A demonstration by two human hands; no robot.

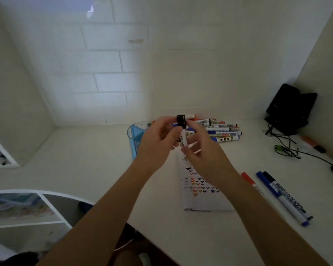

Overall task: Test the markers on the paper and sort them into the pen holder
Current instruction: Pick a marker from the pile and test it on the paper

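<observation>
Above the marked test paper (198, 191) on the white desk (85, 150), the left hand (156, 141) pinched the black cap (181, 121) of a white marker (184, 138) gripped by the right hand (204, 150), with the blue pen holder (134, 136) just behind and a marker pile (222, 129) beyond.

We see a white table (85, 160). On it lies the paper (200, 200), with rows of small coloured marks. Behind the paper there is a pile of markers (223, 129), and behind its left side stands a blue holder (135, 135). Just right of the paper lie a red marker (250, 181), a blue marker (287, 206) and a black marker (292, 200); the last two touch. Far right and behind the paper we see a black device (290, 110), cables (284, 144) and an orange marker (313, 144).
</observation>
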